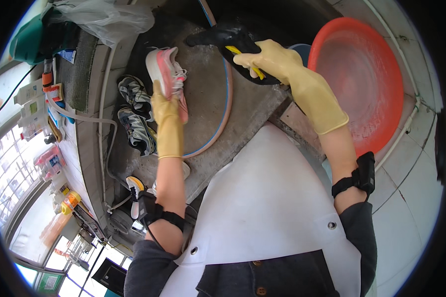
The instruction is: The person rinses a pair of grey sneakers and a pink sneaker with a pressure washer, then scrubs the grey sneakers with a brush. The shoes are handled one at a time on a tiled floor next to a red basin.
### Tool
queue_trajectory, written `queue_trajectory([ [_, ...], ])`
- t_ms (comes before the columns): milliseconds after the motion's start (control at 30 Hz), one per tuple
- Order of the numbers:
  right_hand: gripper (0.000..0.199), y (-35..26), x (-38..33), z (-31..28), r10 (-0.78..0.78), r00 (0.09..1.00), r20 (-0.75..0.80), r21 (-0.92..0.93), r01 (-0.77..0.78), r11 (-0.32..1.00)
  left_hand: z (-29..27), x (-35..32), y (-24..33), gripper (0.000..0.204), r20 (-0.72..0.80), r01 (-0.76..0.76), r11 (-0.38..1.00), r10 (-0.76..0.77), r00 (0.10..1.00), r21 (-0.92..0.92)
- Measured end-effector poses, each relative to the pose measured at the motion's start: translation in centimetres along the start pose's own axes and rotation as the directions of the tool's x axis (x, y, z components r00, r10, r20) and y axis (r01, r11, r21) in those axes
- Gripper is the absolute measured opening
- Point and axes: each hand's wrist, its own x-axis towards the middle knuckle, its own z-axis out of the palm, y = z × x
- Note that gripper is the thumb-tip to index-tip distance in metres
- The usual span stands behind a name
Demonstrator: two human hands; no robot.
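Observation:
My left hand [166, 116], in a yellow rubber glove, grips a pink-and-white sneaker [164, 69] by its lower end, above a wet grey slab [200, 94]. The laces face right. My right hand [280, 59], gloved in the same yellow, is closed on a black gun-shaped thing [228, 37] with yellow parts. Its narrow end points left, toward the sneaker, without touching it; its exact kind is unclear. Beside my left hand lie two dark grey-and-white sneakers, an upper one [134, 91] and a lower one [135, 129].
A hose [228, 94] with a blue stripe curves across the slab. At the right stands a large red basin [392, 79]. More shoes [135, 185] lie beside my left forearm. Bottles [70, 200] line a ledge at the left, and a clear plastic bag [106, 20] hangs at the upper left.

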Motion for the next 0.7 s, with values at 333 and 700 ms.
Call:
queue_trajectory([
  [333,0.038,0.9,0.0,-1.9,0.053,0.998,-0.035,0.194,-0.045,0.98,-8.7,0.8,2.3,0.079,0.173,0.178,0.603,-0.067,0.983,-0.778],
  [700,0.046,1.4,1.8,-1.3,0.035,0.999,-0.006,0.031,-0.035,0.999,-3.6,13.3,-0.8,0.076,0.022,-0.177,0.794,0.233,0.972,-0.582],
])
